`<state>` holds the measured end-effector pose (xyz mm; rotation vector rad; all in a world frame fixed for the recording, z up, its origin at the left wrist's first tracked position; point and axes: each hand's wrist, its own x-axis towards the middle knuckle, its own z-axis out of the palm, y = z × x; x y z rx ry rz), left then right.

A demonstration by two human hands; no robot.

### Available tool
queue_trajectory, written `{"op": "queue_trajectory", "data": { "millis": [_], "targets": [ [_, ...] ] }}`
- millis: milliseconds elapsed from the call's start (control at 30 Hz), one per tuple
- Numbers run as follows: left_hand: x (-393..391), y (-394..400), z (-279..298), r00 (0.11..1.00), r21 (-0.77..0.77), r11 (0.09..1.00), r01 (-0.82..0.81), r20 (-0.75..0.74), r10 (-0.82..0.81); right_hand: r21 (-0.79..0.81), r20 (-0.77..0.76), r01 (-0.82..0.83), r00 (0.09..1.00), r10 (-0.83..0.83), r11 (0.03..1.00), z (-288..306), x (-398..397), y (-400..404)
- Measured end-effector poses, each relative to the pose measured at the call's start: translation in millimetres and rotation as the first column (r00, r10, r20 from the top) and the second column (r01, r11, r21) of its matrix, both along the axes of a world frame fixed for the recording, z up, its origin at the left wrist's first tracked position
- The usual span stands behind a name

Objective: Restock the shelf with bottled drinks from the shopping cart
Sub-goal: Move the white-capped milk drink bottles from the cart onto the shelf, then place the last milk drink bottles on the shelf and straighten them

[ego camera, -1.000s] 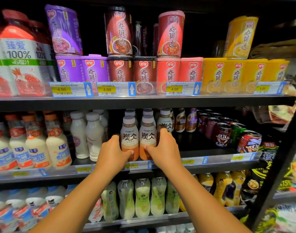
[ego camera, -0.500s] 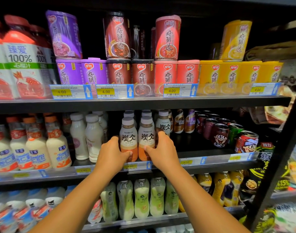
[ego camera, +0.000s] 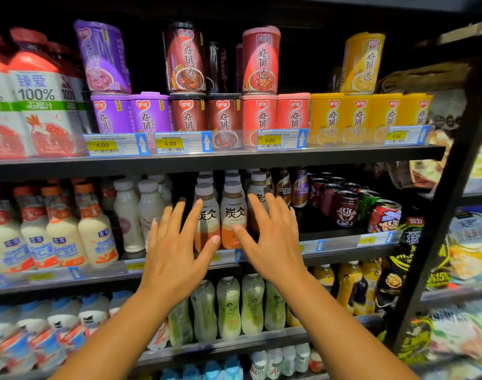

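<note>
Two brown-and-orange Tanbing drink bottles (ego camera: 233, 212) with grey caps stand side by side at the front of the middle shelf (ego camera: 333, 252), with more of the same behind them. My left hand (ego camera: 177, 250) is open with fingers spread, just in front of the left bottle. My right hand (ego camera: 272, 239) is open too, fingers spread in front of the right bottle and the one beside it. Neither hand holds anything. The shopping cart is out of view.
White milk bottles (ego camera: 138, 215) and orange-capped almond drinks (ego camera: 59, 237) stand left of the hands. Nescafe bottles (ego camera: 292, 187) and red cans (ego camera: 382, 215) stand to the right. Porridge cups (ego camera: 226, 113) fill the shelf above, green bottles (ego camera: 234, 308) the one below. A black upright post (ego camera: 440, 215) borders the right side.
Both hands let go of the two front bottles and pulled back a little, with the fingers now spread apart. The bottles stay standing on the shelf.
</note>
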<state>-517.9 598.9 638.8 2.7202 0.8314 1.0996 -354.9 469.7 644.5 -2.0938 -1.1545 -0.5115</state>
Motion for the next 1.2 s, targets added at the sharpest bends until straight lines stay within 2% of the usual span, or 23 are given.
{"op": "queue_trajectory", "data": {
  "millis": [233, 367, 500, 667, 800, 933, 1067, 1200],
  "targets": [
    [-12, -26, 2, 0.997, 0.036, 0.996, 0.076, 0.023, -0.077, 0.006, 0.009, 0.01, 1.0, -0.01, 1.0, -8, -12, -41],
    [2, -64, -3, 0.973, -0.009, 0.973, 0.23, 0.032, -0.229, 0.032, -0.017, 0.031, 0.999, -0.03, 0.999, -15, -13, -85],
    [41, -122, -13, 0.942, -0.016, 0.942, 0.336, -0.005, -0.336, 0.027, -0.035, 0.137, 0.99, -0.136, 0.99, -30, 7, -160],
    [118, -217, -42, 0.879, -0.07, 0.882, 0.466, -0.08, -0.47, -0.018, -0.123, 0.352, 0.928, -0.352, 0.936, -60, 53, -308],
    [189, -318, -78, 0.784, -0.111, 0.799, 0.591, -0.154, -0.601, -0.066, -0.161, 0.559, 0.812, -0.562, 0.827, -95, 83, -448],
    [251, -427, -125, 0.66, -0.192, 0.702, 0.686, -0.244, -0.711, -0.169, -0.199, 0.755, 0.603, -0.772, 0.633, -135, 99, -572],
    [294, -515, -173, 0.492, -0.256, 0.577, 0.775, -0.328, -0.806, -0.294, -0.198, 0.833, 0.427, -0.882, 0.469, -176, 102, -664],
    [336, -577, -228, 0.364, -0.364, 0.497, 0.788, -0.375, -0.853, -0.341, -0.287, 0.864, 0.28, -0.916, 0.371, -222, 104, -722]
  ]
}}
